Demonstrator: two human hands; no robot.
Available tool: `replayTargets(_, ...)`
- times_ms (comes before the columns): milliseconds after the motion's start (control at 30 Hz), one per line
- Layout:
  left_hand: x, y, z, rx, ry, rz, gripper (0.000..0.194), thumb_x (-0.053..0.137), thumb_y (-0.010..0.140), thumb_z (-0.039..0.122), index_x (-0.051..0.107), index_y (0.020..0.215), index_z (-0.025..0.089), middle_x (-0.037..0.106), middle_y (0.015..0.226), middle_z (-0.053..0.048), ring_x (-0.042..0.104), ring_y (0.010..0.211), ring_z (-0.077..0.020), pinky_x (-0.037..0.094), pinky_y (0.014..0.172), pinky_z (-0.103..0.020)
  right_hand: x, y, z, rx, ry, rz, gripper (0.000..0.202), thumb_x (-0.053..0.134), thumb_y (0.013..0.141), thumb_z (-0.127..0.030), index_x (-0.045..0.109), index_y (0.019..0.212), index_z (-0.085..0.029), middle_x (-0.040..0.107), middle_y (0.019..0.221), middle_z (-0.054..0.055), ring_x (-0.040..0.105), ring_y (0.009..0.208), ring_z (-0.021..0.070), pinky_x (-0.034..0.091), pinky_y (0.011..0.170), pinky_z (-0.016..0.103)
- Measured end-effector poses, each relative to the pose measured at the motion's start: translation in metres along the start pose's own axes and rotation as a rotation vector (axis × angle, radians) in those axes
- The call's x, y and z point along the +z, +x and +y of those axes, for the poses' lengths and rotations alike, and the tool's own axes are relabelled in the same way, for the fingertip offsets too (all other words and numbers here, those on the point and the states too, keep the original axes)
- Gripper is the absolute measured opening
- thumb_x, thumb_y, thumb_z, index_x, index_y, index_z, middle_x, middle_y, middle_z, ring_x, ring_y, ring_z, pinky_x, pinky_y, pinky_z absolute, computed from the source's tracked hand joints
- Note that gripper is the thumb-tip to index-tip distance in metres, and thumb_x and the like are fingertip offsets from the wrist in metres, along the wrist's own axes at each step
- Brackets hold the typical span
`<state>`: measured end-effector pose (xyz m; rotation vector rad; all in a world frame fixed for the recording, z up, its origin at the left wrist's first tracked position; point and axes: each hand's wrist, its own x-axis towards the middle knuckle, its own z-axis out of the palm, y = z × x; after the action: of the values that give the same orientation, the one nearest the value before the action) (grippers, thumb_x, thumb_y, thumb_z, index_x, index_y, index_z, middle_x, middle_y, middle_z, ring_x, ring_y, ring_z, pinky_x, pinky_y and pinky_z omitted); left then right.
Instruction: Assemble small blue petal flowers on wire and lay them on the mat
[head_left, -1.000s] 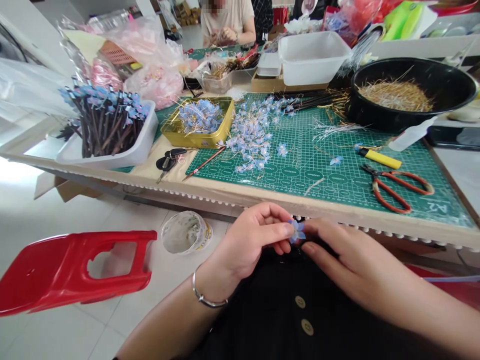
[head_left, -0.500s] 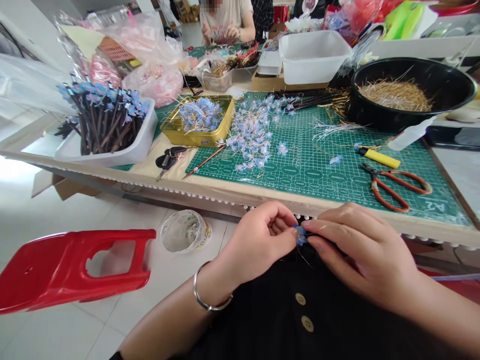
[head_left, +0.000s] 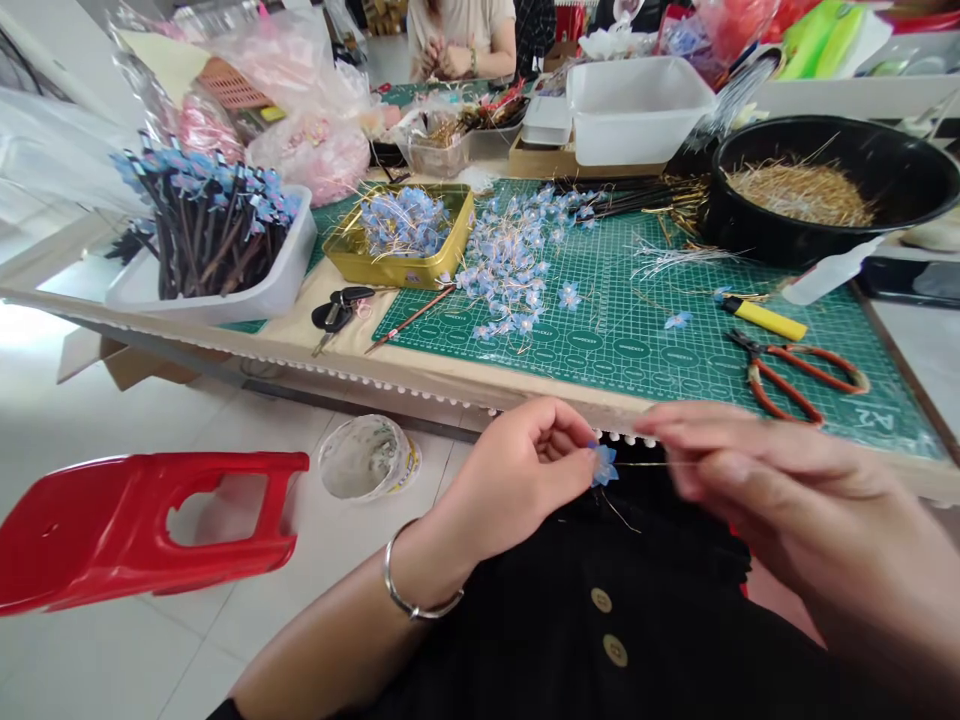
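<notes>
Between thumb and curled fingers, my left hand [head_left: 525, 480] pinches a blue flower [head_left: 604, 465] over my black clothing. A thin wire [head_left: 652, 464] stretches from the flower toward the right. My right hand [head_left: 780, 480], partly blurred, has its thumb and fingers closed on that wire. More blue flowers [head_left: 510, 265] with wires lie loose on the green cutting mat [head_left: 630, 345], and others fill a gold tin [head_left: 405, 268]. Orange-handled pliers [head_left: 787, 375] and a yellow lighter [head_left: 769, 318] rest on the mat beyond my right hand.
At the left, a white tray [head_left: 217, 308] holds dark stems with blue flowers. A black basin [head_left: 795, 235] stands at the back right. A red stool [head_left: 127, 520] and a bucket [head_left: 367, 460] are on the floor. Across the table sits a person [head_left: 480, 40].
My right hand has moved right, away from the flower, and the wire now shows stretched between the hands. My left hand stays almost in place. The person opposite has brought their hands together.
</notes>
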<state>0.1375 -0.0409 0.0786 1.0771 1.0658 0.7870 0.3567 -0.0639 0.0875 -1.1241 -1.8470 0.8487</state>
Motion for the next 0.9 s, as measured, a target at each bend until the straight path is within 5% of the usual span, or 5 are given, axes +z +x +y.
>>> replayTargets(167,0.007,-0.002,0.002,-0.029,-0.013,-0.051,0.017,0.078,0.076,0.015,0.062,0.083,0.016,0.061,0.069,0.006,0.055,0.065,-0.0069,0.044,0.061,-0.018,0.013,0.014,-0.001,0.254,0.628,-0.208,0.011,0.074,0.088,-0.040,0.082,0.093,-0.036,0.080,0.082,-0.001,0.072,0.068,0.0126,0.060,0.063,0.020)
replayTargets(300,0.005,-0.003,-0.001,-0.045,-0.098,-0.038,0.019,0.080,0.078,0.020,0.063,0.085,0.017,0.064,0.069,0.005,0.061,0.062,-0.0081,0.049,0.060,-0.020,0.017,0.012,-0.004,0.499,0.646,-0.167,0.017,0.078,0.083,-0.045,0.083,0.080,-0.029,0.064,0.049,-0.002,0.053,0.042,0.0083,0.043,0.040,0.017)
replayTargets(500,0.003,-0.007,-0.001,-0.052,-0.163,-0.054,0.022,0.081,0.080,0.029,0.062,0.082,0.017,0.068,0.069,0.003,0.067,0.066,-0.0099,0.054,0.060,-0.019,0.017,0.012,-0.015,0.398,0.231,-0.132,0.034,0.067,0.088,-0.047,0.075,0.064,-0.025,0.050,0.045,-0.005,0.030,0.034,0.0052,0.020,0.029,0.020)
replayTargets(700,0.004,-0.008,0.000,-0.108,-0.276,-0.078,0.026,0.088,0.070,0.016,0.064,0.081,0.016,0.071,0.068,0.004,0.068,0.064,-0.0068,0.054,0.062,-0.015,0.020,0.009,-0.023,0.185,-0.098,-0.114,0.033,0.060,0.089,-0.030,0.062,0.057,-0.022,0.053,0.051,-0.005,0.049,0.046,0.0082,0.041,0.044,0.018)
replayTargets(900,0.008,-0.009,0.000,-0.105,-0.240,-0.053,0.022,0.084,0.072,0.013,0.064,0.079,0.016,0.071,0.068,0.003,0.069,0.067,-0.0078,0.054,0.065,-0.016,0.023,0.002,-0.026,0.006,-0.278,-0.032,0.030,0.054,0.088,-0.017,0.048,0.059,-0.022,0.045,0.052,-0.006,0.042,0.046,0.0081,0.035,0.044,0.021)
